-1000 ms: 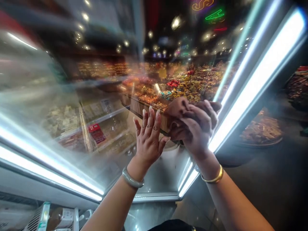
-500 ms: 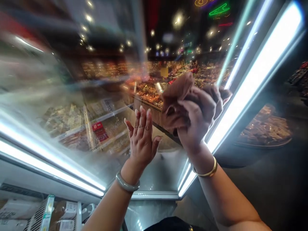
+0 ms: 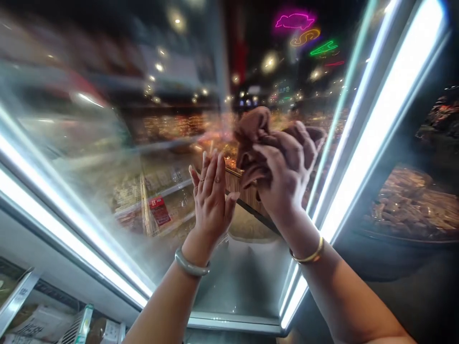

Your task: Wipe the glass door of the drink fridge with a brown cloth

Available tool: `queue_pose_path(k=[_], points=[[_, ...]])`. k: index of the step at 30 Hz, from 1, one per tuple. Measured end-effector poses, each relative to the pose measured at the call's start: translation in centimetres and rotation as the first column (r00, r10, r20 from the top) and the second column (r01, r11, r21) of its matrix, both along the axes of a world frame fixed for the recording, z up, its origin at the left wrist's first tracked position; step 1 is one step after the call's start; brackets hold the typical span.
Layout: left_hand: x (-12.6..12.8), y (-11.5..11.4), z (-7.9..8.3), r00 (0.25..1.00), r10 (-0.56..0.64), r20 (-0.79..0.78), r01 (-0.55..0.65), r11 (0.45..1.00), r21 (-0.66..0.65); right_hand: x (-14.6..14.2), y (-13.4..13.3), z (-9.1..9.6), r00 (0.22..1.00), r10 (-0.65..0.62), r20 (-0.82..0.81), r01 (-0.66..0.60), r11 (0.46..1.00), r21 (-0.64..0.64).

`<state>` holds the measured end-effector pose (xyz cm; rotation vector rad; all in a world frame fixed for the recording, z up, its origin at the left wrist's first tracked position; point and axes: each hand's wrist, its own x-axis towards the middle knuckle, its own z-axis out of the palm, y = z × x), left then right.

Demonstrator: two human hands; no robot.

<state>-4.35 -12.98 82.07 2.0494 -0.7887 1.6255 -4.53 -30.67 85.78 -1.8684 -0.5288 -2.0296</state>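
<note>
- Right hand (image 3: 286, 186): closed on a crumpled, soft brown cloth (image 3: 253, 126), fingers curled over it; folds stick out beyond the fingers on both sides.
- Cloth location: up in front of the person, right of the left hand, over a large, hazy, clear glass pane (image 3: 247, 277). Can't tell if it's pressed on the glass.
- Left hand (image 3: 211, 205): holding nothing, palm turned away, fingers straight and close together, thumb out to the side. Flat against the pane by the look of it; contact not confirmable.
- Hands are near each other, not touching; left sits a bit lower.
- Wrists: smooth grey-green bangle (image 3: 191, 265) on the left, shiny gold-coloured metal bangle (image 3: 310, 254) on the right.
- Long, bright white light strips flank the pane, left one (image 3: 71, 231) and right one (image 3: 380, 126), both slanting down toward the middle.
- Left of the left hand, seen in the glass: a small red rectangular packet (image 3: 159, 210).
- Lower left: clear-and-white labelled packages (image 3: 45, 322) on racks.
- Far right: a broad heap of tan-brown pieces (image 3: 412, 200), too blurred to identify.
- Top: magenta neon outline sign (image 3: 296, 20), with a green one (image 3: 324, 48) below it.
</note>
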Motion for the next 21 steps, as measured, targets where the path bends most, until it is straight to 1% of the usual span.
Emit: queue_pose_path(k=[1, 3, 4, 5, 6, 8, 10, 11, 12, 13, 14, 15, 16, 17, 18, 19, 20, 21], points=[[0.3, -0.1, 0.4, 1.000, 0.015, 0.002, -0.015, 1.000, -0.001, 0.0, 0.3, 0.3, 1.000, -0.003, -0.011, 0.002, 0.998, -0.070], [0.6, -0.3, 0.8, 1.000, 0.027, -0.005, -0.027, 0.999, 0.021, -0.2, -0.2, -0.1, 0.999, 0.000, -0.044, -0.010, 0.975, -0.220], [0.4, -0.3, 0.7, 1.000, 0.022, -0.004, -0.022, 0.999, 0.039, -0.2, -0.9, -0.5, 0.998, 0.006, -0.057, -0.022, 0.963, -0.269], [0.2, -0.3, 0.7, 1.000, 0.014, -0.002, -0.014, 0.998, 0.057, -0.3, -1.9, -0.8, 0.998, 0.015, -0.062, -0.032, 0.958, -0.286], [-0.2, -0.3, 0.7, 1.000, 0.001, 0.002, -0.001, 0.997, 0.071, -0.2, -2.9, -0.8, 0.998, 0.027, -0.053, -0.040, 0.962, -0.270], [-0.8, -0.5, 1.2, 0.999, -0.032, 0.020, 0.031, 0.997, 0.064, 0.1, -4.2, 0.1, 0.999, 0.045, -0.003, -0.045, 0.985, -0.167], [-1.2, -0.7, 2.3, 0.998, -0.052, 0.036, 0.052, 0.999, 0.016, 0.7, -3.9, 1.8, 0.998, 0.036, 0.042, -0.034, 0.998, -0.048], [-1.3, -0.9, 3.0, 0.998, -0.055, 0.033, 0.055, 0.998, -0.009, 1.0, -3.1, 2.6, 0.999, 0.025, 0.046, -0.024, 1.000, -0.020], [-1.2, -1.0, 3.6, 0.998, -0.055, 0.025, 0.056, 0.998, -0.027, 1.3, -2.1, 3.2, 0.999, 0.019, 0.041, -0.018, 0.999, -0.032], [-1.1, -0.9, 4.2, 0.998, -0.053, 0.014, 0.054, 0.998, -0.036, 1.4, -1.1, 3.5, 0.999, 0.021, 0.028, -0.018, 0.996, -0.085], [-0.9, -0.8, 4.6, 0.999, -0.050, 0.005, 0.051, 0.998, -0.035, 1.4, -0.4, 3.4, 1.000, 0.029, 0.009, -0.027, 0.985, -0.171], [-0.7, -0.5, 4.8, 0.999, -0.045, 0.001, 0.045, 0.999, -0.024, 1.3, 0.0, 3.1, 0.999, 0.039, -0.011, -0.040, 0.961, -0.274], [-0.5, -0.2, 4.9, 0.999, -0.038, 0.003, 0.038, 0.999, -0.003, 1.2, -0.1, 2.6, 0.999, 0.047, -0.025, -0.053, 0.926, -0.374], [-0.3, 0.3, 4.8, 1.000, -0.027, 0.013, 0.026, 0.999, 0.022, 1.1, -0.5, 2.1, 0.998, 0.052, -0.028, -0.059, 0.893, -0.445], [-0.1, 0.8, 4.7, 1.000, -0.014, 0.022, 0.013, 0.999, 0.048, 1.0, -1.2, 1.9, 0.998, 0.052, -0.019, -0.055, 0.879, -0.474], [0.2, 1.3, 4.6, 1.000, -0.003, 0.028, 0.001, 0.998, 0.067, 1.1, -2.0, 1.9, 0.999, 0.049, 0.001, -0.043, 0.887, -0.459], [0.5, 1.8, 4.5, 0.999, 0.005, 0.031, -0.008, 0.997, 0.078, 1.2, -2.4, 2.2, 0.999, 0.043, 0.026, -0.029, 0.914, -0.404], [0.9, 2.2, 4.6, 0.999, 0.014, 0.032, -0.016, 0.997, 0.079, 1.5, -2.5, 2.8, 0.998, 0.036, 0.052, -0.017, 0.947, -0.322]])
